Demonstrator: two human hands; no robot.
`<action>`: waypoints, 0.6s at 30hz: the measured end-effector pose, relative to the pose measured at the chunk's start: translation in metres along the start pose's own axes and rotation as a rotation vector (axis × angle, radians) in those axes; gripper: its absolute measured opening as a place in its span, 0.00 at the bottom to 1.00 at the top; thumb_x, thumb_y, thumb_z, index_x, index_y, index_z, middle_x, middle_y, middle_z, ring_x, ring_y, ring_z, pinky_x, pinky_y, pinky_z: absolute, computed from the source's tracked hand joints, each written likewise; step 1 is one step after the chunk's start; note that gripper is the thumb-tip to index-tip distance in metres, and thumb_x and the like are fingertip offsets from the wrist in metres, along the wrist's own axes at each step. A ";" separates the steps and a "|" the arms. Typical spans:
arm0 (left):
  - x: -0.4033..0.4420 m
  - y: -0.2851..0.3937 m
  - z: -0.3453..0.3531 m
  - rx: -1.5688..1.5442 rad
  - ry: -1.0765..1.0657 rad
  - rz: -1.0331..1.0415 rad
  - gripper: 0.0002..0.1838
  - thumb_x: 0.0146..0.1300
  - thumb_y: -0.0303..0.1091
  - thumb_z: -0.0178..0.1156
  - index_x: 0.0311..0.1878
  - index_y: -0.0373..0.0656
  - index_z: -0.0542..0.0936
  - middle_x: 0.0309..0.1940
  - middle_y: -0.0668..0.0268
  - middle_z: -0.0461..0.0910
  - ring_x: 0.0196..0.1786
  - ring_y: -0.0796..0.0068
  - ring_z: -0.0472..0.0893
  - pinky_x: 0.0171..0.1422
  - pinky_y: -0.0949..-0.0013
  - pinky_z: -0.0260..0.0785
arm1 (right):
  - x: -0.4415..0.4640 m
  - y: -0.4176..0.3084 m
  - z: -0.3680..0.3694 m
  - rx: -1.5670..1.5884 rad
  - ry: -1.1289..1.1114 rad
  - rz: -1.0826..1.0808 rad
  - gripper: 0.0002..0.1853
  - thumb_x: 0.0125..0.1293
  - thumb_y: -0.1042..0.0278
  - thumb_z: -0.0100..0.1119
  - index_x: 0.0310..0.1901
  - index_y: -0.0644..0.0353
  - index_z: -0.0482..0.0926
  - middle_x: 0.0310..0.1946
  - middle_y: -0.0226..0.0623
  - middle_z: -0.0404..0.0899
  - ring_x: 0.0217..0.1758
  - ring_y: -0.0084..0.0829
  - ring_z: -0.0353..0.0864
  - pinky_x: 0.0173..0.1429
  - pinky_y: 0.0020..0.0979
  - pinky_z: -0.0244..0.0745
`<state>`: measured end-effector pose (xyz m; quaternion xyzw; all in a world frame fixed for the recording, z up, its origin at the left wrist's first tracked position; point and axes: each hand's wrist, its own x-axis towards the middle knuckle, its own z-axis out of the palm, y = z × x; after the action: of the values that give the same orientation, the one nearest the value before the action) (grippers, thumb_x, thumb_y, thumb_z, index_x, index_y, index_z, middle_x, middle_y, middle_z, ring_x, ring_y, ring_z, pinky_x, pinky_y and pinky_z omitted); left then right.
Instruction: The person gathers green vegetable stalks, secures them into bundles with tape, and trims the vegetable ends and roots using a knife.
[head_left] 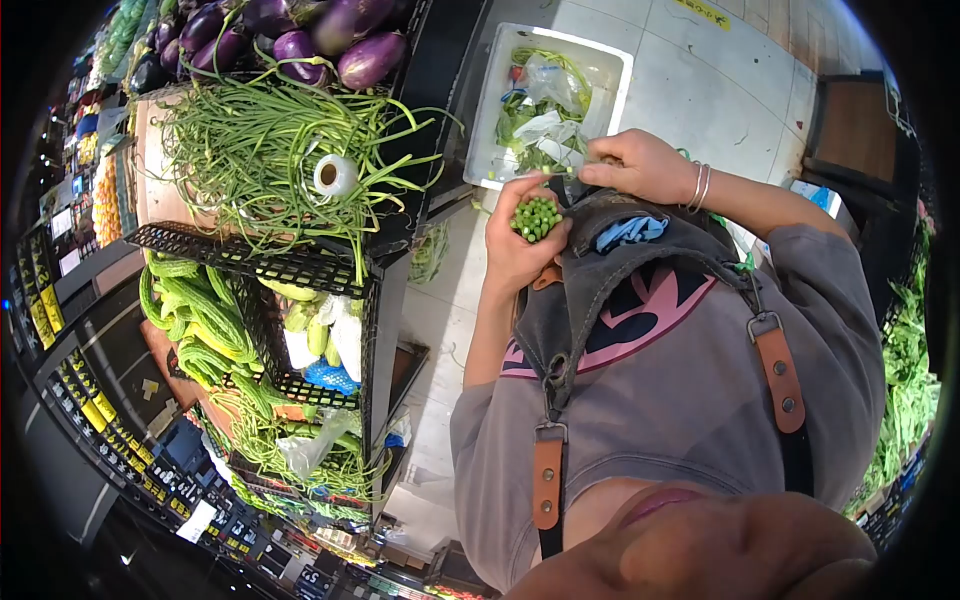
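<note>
My left hand (520, 240) is closed around a bunch of garlic scapes (537, 219), whose round cut ends face up toward me. My right hand (640, 165) is just beyond it, thumb and fingers pinched together. A small pale green stem end (568, 172) shows at those fingertips; the rest of it is hidden. To the left, a loose heap of garlic scapes (260, 150) lies on the display stand, with a white roll of tape (335, 177) resting on it. Past both hands, a white foam box (616, 100) on the floor holds green scraps and clear plastic bags.
Eggplants (372, 60) are piled behind the scapes. Black mesh crates (300, 262) edge the stand, with ridged green gourds (195, 310) and more vegetables below. A brown panel (860, 125) and leafy greens (905, 370) stand at the right. Blue gloves (632, 233) poke from the apron pocket.
</note>
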<state>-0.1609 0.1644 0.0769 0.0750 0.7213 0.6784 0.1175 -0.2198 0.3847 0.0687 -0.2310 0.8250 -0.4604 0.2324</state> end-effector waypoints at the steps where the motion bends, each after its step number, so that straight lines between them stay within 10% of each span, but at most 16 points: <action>1: 0.002 -0.001 0.002 0.005 0.011 0.005 0.33 0.45 0.18 0.65 0.58 0.42 0.68 0.34 0.66 0.75 0.38 0.79 0.75 0.45 0.78 0.66 | 0.001 0.001 0.001 0.068 -0.006 0.045 0.17 0.63 0.54 0.55 0.31 0.62 0.73 0.14 0.37 0.68 0.18 0.32 0.70 0.25 0.33 0.63; 5: 0.016 -0.006 0.005 0.171 0.232 0.062 0.17 0.50 0.16 0.61 0.45 0.38 0.72 0.31 0.68 0.74 0.34 0.81 0.73 0.43 0.78 0.65 | 0.009 -0.020 -0.008 0.657 0.080 0.374 0.11 0.63 0.60 0.55 0.32 0.60 0.75 0.12 0.23 0.64 0.12 0.15 0.62 0.17 0.23 0.56; 13: 0.065 0.003 0.019 0.456 0.376 0.579 0.16 0.43 0.17 0.64 0.36 0.40 0.72 0.33 0.61 0.73 0.38 0.63 0.75 0.45 0.66 0.66 | 0.030 0.010 0.011 1.317 -0.185 0.820 0.31 0.60 0.30 0.47 0.31 0.57 0.74 0.13 0.24 0.68 0.08 0.18 0.59 0.13 0.21 0.56; 18: 0.076 0.006 0.045 0.819 0.187 0.908 0.17 0.43 0.38 0.64 0.39 0.47 0.75 0.38 0.65 0.74 0.48 0.62 0.74 0.55 0.58 0.57 | 0.039 0.040 0.022 1.713 -0.383 0.554 0.28 0.61 0.31 0.45 0.41 0.50 0.74 0.26 0.24 0.74 0.21 0.19 0.72 0.23 0.23 0.70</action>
<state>-0.2214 0.2287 0.0754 0.3538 0.8265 0.3322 -0.2852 -0.2437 0.3656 0.0173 0.1535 0.1754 -0.7960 0.5586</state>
